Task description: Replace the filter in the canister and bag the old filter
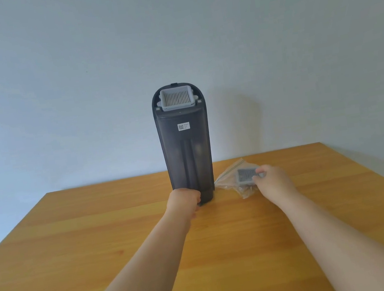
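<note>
A tall dark canister (186, 146) stands upright on the wooden table (99, 234), with a white pleated filter (177, 97) seated in its top. My left hand (184, 200) grips the canister at its base. To the right, a grey filter (247, 175) rests on a clear plastic zip bag (228, 177) lying on the table. My right hand (272, 178) pinches that grey filter by its right edge. Whether the filter is inside the bag or on top of it is unclear.
A plain pale wall rises just behind the table's far edge. The table's right edge runs diagonally past my right forearm.
</note>
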Action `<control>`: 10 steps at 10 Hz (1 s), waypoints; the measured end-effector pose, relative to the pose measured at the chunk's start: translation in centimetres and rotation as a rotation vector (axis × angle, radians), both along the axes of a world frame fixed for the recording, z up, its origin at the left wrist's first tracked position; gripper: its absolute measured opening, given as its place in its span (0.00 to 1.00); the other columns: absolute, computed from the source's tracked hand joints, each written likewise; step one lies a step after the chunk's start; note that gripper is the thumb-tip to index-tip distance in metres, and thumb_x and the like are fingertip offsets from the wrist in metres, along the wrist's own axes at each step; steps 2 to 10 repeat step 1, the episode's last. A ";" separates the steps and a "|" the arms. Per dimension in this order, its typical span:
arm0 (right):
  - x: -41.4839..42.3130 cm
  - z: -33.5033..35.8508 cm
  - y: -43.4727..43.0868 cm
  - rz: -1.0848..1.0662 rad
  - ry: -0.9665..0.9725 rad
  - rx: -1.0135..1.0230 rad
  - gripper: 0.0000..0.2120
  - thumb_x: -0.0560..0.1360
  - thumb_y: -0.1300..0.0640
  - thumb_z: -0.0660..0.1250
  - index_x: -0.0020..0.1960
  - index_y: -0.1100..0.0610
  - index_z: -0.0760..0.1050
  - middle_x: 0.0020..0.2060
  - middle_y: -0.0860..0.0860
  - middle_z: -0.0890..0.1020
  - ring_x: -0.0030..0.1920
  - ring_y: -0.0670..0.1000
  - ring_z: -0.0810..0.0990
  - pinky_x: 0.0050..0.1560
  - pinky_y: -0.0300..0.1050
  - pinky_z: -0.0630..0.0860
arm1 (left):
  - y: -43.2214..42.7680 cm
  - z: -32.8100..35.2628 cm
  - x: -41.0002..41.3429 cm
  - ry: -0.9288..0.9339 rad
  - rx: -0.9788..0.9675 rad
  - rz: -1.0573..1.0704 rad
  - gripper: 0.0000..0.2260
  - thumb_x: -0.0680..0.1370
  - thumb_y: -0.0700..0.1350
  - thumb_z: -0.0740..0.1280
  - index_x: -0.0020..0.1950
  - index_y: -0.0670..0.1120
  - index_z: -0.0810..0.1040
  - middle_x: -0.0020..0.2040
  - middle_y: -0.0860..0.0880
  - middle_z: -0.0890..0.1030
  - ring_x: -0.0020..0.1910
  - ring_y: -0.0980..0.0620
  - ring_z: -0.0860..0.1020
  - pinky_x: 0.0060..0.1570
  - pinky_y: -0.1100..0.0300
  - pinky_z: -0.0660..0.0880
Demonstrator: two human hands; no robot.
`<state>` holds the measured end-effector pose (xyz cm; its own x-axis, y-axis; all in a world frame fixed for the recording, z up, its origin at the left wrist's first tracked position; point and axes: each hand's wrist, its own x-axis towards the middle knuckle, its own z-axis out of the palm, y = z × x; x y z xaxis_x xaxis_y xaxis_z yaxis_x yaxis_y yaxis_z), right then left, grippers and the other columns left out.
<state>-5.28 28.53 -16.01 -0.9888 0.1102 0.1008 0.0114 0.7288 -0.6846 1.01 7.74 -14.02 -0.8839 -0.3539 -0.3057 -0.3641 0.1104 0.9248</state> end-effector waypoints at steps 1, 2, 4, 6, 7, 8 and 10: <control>1.0 1.3 -0.5 0.008 0.037 -0.069 0.14 0.81 0.52 0.60 0.53 0.60 0.79 0.42 0.52 0.80 0.37 0.52 0.76 0.31 0.42 0.68 | -0.1 0.4 0.3 -0.063 -0.018 -0.051 0.06 0.81 0.38 0.64 0.45 0.42 0.75 0.45 0.46 0.80 0.46 0.47 0.77 0.51 0.55 0.77; 1.0 1.3 -0.5 0.008 0.037 -0.069 0.14 0.81 0.52 0.60 0.53 0.60 0.79 0.42 0.52 0.80 0.37 0.52 0.76 0.31 0.42 0.68 | -0.1 0.4 0.3 -0.063 -0.018 -0.051 0.06 0.81 0.38 0.64 0.45 0.42 0.75 0.45 0.46 0.80 0.46 0.47 0.77 0.51 0.55 0.77; 1.0 1.3 -0.5 0.008 0.037 -0.069 0.14 0.81 0.52 0.60 0.53 0.60 0.79 0.42 0.52 0.80 0.37 0.52 0.76 0.31 0.42 0.68 | -0.1 0.4 0.3 -0.063 -0.018 -0.051 0.06 0.81 0.38 0.64 0.45 0.42 0.75 0.45 0.46 0.80 0.46 0.47 0.77 0.51 0.55 0.77; 1.0 1.3 -0.5 0.008 0.037 -0.069 0.14 0.81 0.52 0.60 0.53 0.60 0.79 0.42 0.52 0.80 0.37 0.52 0.76 0.31 0.42 0.68 | -0.1 0.4 0.3 -0.063 -0.018 -0.051 0.06 0.81 0.38 0.64 0.45 0.42 0.75 0.45 0.46 0.80 0.46 0.47 0.77 0.51 0.55 0.77; 1.0 1.3 -0.5 0.008 0.037 -0.069 0.14 0.81 0.52 0.60 0.53 0.60 0.79 0.42 0.52 0.80 0.37 0.52 0.76 0.31 0.42 0.68 | -0.1 0.4 0.3 -0.063 -0.018 -0.051 0.06 0.81 0.38 0.64 0.45 0.42 0.75 0.45 0.46 0.80 0.46 0.47 0.77 0.51 0.55 0.77; 1.0 1.3 -0.5 0.008 0.037 -0.069 0.14 0.81 0.52 0.60 0.53 0.60 0.79 0.42 0.52 0.80 0.37 0.52 0.76 0.31 0.42 0.68 | -0.1 0.4 0.3 -0.063 -0.018 -0.051 0.06 0.81 0.38 0.64 0.45 0.42 0.75 0.45 0.46 0.80 0.46 0.47 0.77 0.51 0.55 0.77; 1.0 1.3 -0.5 0.008 0.037 -0.069 0.14 0.81 0.52 0.60 0.53 0.60 0.79 0.42 0.52 0.80 0.37 0.52 0.76 0.31 0.42 0.68 | -0.1 0.4 0.3 -0.063 -0.018 -0.051 0.06 0.81 0.38 0.64 0.45 0.42 0.75 0.45 0.46 0.80 0.46 0.47 0.77 0.51 0.55 0.77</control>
